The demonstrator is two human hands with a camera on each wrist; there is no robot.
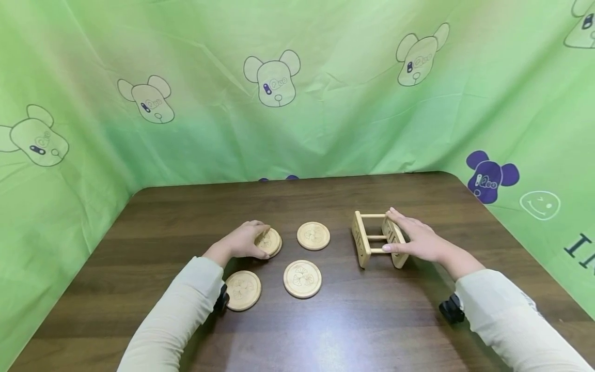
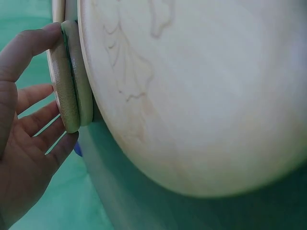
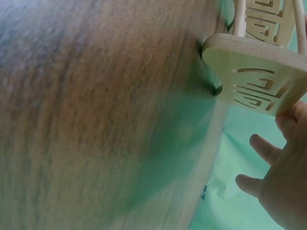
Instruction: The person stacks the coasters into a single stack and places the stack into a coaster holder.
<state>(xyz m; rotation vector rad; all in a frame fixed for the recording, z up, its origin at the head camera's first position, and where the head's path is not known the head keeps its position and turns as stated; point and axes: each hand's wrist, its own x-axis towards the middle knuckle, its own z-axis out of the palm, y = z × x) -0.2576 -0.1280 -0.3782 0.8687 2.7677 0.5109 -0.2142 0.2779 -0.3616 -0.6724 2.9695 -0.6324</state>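
Observation:
My left hand point(image 1: 240, 239) grips the upper of two stacked round wooden coasters point(image 1: 270, 242), thumb at the near edge and fingers round the far side. The left wrist view shows the two coasters point(image 2: 67, 81) edge-on with a thin gap between them. At the right, a small wooden coaster rack point(image 1: 360, 240) stands on the table, with cut-out side panels joined by round bars. My right hand point(image 1: 420, 242) holds its right panel point(image 3: 261, 79), the thumb near the front and the fingers toward the back. In the right wrist view, two fingers stick out free of the panel.
Three single coasters lie flat: one behind point(image 1: 313, 236), one in front point(image 1: 302, 279), and one by the left wrist point(image 1: 243, 290). All stand on a dark wooden table point(image 1: 372, 320). A green printed cloth point(image 1: 325, 129) hangs behind and at the sides.

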